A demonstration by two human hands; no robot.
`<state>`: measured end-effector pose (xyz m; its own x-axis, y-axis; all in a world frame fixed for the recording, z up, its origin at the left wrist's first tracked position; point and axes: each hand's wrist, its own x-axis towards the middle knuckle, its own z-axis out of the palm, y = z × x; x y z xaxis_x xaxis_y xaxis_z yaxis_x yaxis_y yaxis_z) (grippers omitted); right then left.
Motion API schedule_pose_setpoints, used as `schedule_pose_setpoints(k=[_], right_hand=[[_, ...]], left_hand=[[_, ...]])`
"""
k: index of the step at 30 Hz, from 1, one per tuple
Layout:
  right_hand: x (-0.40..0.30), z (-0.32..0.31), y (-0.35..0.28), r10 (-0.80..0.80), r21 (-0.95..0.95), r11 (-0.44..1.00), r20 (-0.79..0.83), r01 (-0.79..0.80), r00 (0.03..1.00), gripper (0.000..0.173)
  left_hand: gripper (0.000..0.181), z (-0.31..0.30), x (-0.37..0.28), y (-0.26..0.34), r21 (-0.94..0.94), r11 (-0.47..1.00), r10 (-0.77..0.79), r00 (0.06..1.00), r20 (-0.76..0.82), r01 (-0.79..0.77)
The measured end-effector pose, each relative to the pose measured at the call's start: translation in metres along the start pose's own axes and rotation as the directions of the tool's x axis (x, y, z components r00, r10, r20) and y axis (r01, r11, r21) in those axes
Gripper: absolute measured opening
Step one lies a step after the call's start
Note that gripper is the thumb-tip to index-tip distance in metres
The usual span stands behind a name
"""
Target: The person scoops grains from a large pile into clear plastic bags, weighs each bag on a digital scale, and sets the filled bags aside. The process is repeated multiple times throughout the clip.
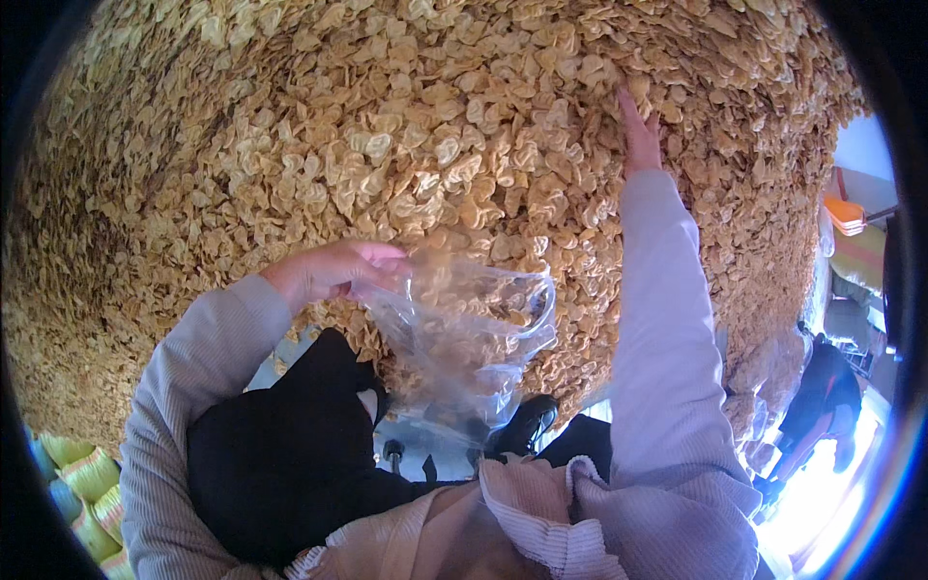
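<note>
A large heap of pale tan, dried slices or flakes (377, 145) fills most of the view before me. My left hand (348, 268) grips the rim of a clear plastic bag (464, 341) at its left side. The bag hangs with its mouth partly open above my lap, and flakes show in or through it. My right hand (642, 134) is stretched far forward onto the heap, fingers extended and apart, the fingertips among the flakes. Whether any flake lies under its palm is hidden.
Filled yellow-green woven sacks (90, 475) stand at the lower left. A person in dark clothing (826, 391) is at the far right, near clear plastic film (757, 420). An orange plastic scoop or container (844, 215) is at the right edge. My black shoe (529, 424) shows below the bag.
</note>
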<state>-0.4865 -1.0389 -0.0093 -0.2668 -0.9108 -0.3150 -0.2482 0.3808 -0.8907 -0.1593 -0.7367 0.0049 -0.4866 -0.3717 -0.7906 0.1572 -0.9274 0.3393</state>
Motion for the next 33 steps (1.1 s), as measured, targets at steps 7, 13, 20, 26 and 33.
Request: schedule_pose_setpoints(k=[7,13,20,26,33], right_hand=[[-0.083,0.043,0.03,-0.101,-0.026,0.991,0.468,0.128,0.878,0.068],[-0.205,0.049,-0.01,0.078,-0.182,0.976,0.809,0.122,0.583,0.055],[-0.227,-0.013,0.057,0.546,-0.28,0.712,0.798,0.644,-0.255,0.039],[-0.138,0.076,-0.073,0.045,-0.507,0.593,0.797,0.626,0.602,0.06],[-0.163,0.167,-0.033,-0.017,-0.37,0.439,0.908,0.819,0.42,0.059]], left_hand=[[0.069,-0.002,0.005,0.001,-0.106,0.993,0.038,0.997,-0.06,-0.044],[0.062,-0.013,0.009,-0.014,-0.212,0.967,0.127,0.989,-0.072,-0.139],[0.024,-0.026,0.004,-0.038,-0.151,0.988,0.047,0.998,0.037,-0.041],[0.041,-0.025,-0.01,-0.044,-0.272,0.96,-0.073,0.997,-0.031,0.062],[0.033,-0.04,-0.011,-0.028,-0.385,0.921,-0.002,0.986,-0.165,-0.062]])
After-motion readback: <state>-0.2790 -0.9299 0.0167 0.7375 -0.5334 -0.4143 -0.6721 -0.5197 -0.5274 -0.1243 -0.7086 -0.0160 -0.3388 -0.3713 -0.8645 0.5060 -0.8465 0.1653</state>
